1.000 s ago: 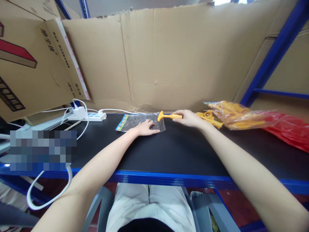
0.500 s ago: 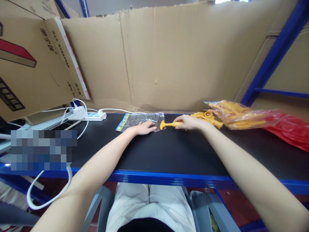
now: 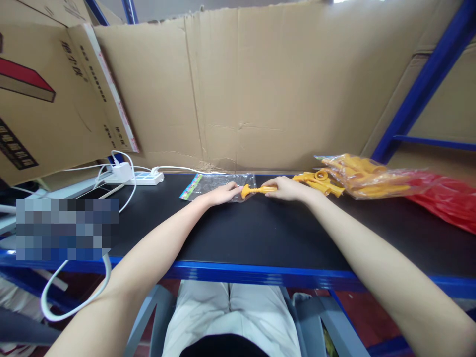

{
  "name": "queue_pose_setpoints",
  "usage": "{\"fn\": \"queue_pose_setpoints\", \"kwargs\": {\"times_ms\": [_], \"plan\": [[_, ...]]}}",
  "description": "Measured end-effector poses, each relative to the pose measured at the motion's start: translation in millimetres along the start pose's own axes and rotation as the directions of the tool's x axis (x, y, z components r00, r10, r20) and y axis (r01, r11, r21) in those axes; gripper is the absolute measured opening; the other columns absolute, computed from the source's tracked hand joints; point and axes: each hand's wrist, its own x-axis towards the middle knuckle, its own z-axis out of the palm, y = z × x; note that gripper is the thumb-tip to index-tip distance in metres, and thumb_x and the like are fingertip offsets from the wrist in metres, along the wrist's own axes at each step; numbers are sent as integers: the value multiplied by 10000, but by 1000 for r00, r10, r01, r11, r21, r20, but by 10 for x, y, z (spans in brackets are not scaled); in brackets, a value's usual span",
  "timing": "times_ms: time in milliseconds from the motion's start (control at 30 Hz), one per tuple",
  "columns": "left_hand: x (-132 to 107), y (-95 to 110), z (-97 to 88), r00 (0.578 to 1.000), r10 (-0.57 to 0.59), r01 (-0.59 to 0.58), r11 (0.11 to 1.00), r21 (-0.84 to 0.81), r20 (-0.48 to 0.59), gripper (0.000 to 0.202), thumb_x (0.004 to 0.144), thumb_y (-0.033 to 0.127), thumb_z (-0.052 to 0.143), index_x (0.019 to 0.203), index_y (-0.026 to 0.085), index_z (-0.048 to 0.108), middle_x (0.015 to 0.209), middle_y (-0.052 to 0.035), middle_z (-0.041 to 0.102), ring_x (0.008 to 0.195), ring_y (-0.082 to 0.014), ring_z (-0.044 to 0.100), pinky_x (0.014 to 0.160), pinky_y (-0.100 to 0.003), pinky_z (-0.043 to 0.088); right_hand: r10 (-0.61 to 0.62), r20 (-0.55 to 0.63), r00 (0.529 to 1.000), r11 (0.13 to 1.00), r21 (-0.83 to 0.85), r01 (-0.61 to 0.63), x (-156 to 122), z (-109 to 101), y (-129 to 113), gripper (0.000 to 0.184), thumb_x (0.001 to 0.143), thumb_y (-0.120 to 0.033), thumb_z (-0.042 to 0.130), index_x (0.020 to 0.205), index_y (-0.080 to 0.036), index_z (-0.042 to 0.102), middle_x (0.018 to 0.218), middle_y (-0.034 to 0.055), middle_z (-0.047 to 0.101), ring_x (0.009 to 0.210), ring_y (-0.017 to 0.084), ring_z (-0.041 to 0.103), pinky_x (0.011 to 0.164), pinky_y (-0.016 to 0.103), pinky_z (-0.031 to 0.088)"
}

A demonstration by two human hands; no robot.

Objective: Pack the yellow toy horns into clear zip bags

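Observation:
My right hand [image 3: 281, 188] is closed around the handle of a yellow toy hammer [image 3: 256, 190], whose head points left. The hammer's head lies at the right end of a clear plastic bag [image 3: 208, 184] with a colourful strip along its left edge. My left hand [image 3: 223, 193] rests at the near side of that bag, fingers drawn together on its right end, close against the hammer head. Whether the head is inside the bag or over it, I cannot tell. Just right of my right hand lie loose yellow toy pieces [image 3: 323, 183].
A filled clear bag of yellow toy parts [image 3: 362, 173] lies at the right, beside red plastic [image 3: 442, 198]. A white power strip [image 3: 145, 178] with cables stands at the left. Cardboard [image 3: 282, 89] walls the back of the black tabletop [image 3: 260, 233], which has a blue front edge.
The hammer has moved slightly left with my right hand. My left hand's spread fingers have come together at the bag's right end, beside the hammer head.

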Motion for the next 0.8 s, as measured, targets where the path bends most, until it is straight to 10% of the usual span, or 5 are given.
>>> {"fn": "queue_pose_setpoints", "kwargs": {"times_ms": [267, 600, 800], "plan": [[41, 29, 37, 987, -4, 22, 994, 109, -163, 243, 762, 378, 440, 671, 182, 552, 695, -36, 619, 670, -180, 571, 602, -269, 401, -40, 64, 997, 995, 92, 34, -34, -28, -167, 459, 657, -270, 592, 1101, -155, 572, 870, 39, 647, 722, 142, 576, 653, 219, 415], [7, 21, -30, 979, -101, 150, 946, 288, -179, 273, 772, 398, 428, 734, 163, 561, 909, -98, 589, 797, -225, 576, 664, -305, 431, -46, 93, 995, 956, 293, 17, -8, 25, -133, 282, 673, -284, 576, 915, -139, 593, 659, 9, 602, 576, 110, 549, 549, 204, 408], [14, 28, -17, 981, 61, -10, 965, 263, -187, 162, 779, 280, 437, 706, 168, 529, 941, -81, 547, 823, -201, 559, 742, -312, 424, -52, -9, 999, 957, 285, 52, 21, 56, -121, 328, 677, -333, 578, 931, -127, 613, 635, 9, 588, 540, 102, 519, 522, 207, 384]]}}
